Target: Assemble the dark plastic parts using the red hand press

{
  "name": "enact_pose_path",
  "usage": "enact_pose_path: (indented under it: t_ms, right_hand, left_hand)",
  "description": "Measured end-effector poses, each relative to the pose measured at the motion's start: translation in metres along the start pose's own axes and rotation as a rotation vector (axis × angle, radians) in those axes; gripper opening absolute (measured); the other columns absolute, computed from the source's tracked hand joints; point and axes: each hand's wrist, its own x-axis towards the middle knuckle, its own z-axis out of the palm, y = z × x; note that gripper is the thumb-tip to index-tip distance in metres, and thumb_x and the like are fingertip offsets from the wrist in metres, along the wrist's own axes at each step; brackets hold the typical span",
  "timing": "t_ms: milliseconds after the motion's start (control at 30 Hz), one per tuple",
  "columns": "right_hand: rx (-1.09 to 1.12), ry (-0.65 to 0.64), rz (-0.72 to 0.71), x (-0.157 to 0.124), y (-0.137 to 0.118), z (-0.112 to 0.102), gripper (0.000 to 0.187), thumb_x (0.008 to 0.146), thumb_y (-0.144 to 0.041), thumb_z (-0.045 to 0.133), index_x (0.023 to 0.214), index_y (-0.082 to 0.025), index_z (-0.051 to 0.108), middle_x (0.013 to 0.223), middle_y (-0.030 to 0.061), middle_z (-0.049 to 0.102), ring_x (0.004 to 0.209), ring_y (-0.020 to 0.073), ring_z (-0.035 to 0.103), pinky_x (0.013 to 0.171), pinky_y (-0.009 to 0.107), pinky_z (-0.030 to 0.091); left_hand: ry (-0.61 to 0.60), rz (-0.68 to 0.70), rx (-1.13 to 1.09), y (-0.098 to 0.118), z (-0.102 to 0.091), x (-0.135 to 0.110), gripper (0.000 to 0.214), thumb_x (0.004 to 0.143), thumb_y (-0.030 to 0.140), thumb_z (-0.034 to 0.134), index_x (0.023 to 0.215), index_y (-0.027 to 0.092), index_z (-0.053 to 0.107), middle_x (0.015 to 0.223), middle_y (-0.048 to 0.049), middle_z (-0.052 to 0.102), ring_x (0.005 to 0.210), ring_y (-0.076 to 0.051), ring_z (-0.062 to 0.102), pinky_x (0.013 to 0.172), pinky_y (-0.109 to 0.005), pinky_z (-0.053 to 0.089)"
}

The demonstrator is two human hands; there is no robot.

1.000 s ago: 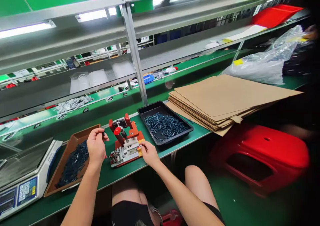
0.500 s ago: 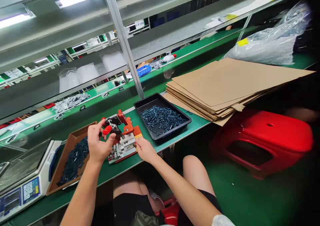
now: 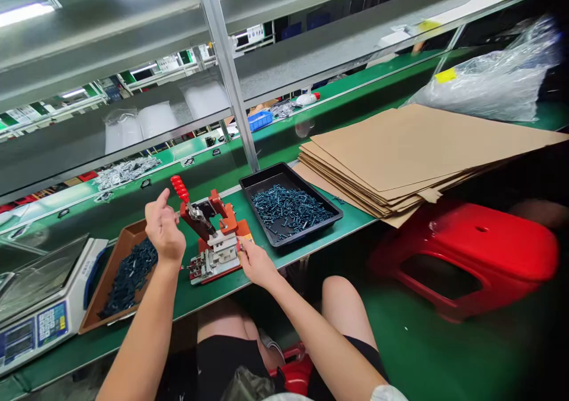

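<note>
A toggle-clamp fixture (image 3: 222,250) with orange brackets, a metal block and a base plate rests near the bench's front edge. Its red ribbed handle (image 3: 179,188) points up. Just left of that handle is my left hand (image 3: 165,229), open and holding nothing, its fingers raised and partly apart. My right hand (image 3: 258,263) is at the fixture's right side, thumb and fingers pinched together against the metal block. Whatever lies between those fingertips is hidden. Left of the fixture, a brown tray (image 3: 94,307) holds dark small parts (image 3: 128,279).
Right of the fixture, a black tray (image 3: 306,240) holds many small bluish screw-like pieces (image 3: 288,208). Farther right lie stacked cardboard sheets (image 3: 391,152). A weighing scale (image 3: 53,324) stands at left. A metal post (image 3: 229,75) rises behind; a red stool (image 3: 480,253) is at right.
The fixture's red handle has swung from lowered to upright. My left hand has come off it and moved left. My right hand stays at the fixture's right side.
</note>
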Motion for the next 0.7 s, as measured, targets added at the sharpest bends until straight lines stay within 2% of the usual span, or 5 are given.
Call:
enact_pose_path:
  t_ms: [100,200,300,500,700]
  right_hand:
    - [0.117,0.057,0.088,0.001,0.004,0.001,0.026,0.092,-0.019,0.051,0.115,-0.021,0.061,0.086,0.0027,0.068,0.074,0.0177,0.064,0.072,0.028,0.051]
    - [0.194,0.099,0.074,0.002,0.008,0.001,0.018,0.090,-0.019,0.052,0.099,-0.021,0.067,0.091,0.0043,0.071,0.079,0.0175,0.067,0.073,0.028,0.053]
    - [0.222,0.122,0.069,0.002,0.011,0.001,0.019,0.087,-0.019,0.054,0.096,-0.020,0.071,0.096,0.0064,0.074,0.084,0.0185,0.069,0.076,0.029,0.055]
    - [0.303,0.140,0.113,-0.001,0.015,0.004,0.024,0.091,-0.026,0.054,0.106,-0.020,0.071,0.099,0.0081,0.076,0.085,0.0203,0.073,0.078,0.033,0.058]
    - [0.363,0.148,0.203,-0.001,0.013,0.003,0.021,0.092,-0.033,0.054,0.100,-0.020,0.068,0.088,0.0066,0.076,0.076,0.0199,0.073,0.073,0.032,0.059]
  left_hand:
    - [-0.044,-0.089,0.016,-0.006,-0.018,-0.049,0.043,0.097,0.038,0.044,0.128,0.021,0.066,0.085,-0.0021,0.051,0.071,-0.013,0.051,0.066,-0.027,0.047]
    - [-0.338,-0.228,0.141,-0.018,-0.040,-0.093,0.038,0.096,0.034,0.046,0.122,0.023,0.070,0.094,-0.0043,0.063,0.090,-0.016,0.062,0.084,-0.029,0.051]
    - [-0.580,-0.388,0.190,-0.035,-0.053,-0.116,0.037,0.093,0.039,0.050,0.118,0.022,0.073,0.105,-0.0068,0.073,0.102,-0.020,0.067,0.094,-0.034,0.053]
    - [-0.674,-0.522,0.321,-0.057,-0.045,-0.106,0.034,0.085,0.040,0.061,0.108,0.020,0.077,0.105,-0.0078,0.078,0.097,-0.025,0.073,0.089,-0.037,0.057]
    - [-0.852,-0.374,0.449,-0.058,-0.026,-0.083,0.021,0.082,0.028,0.063,0.091,0.022,0.081,0.102,-0.0065,0.079,0.098,-0.025,0.072,0.096,-0.037,0.054]
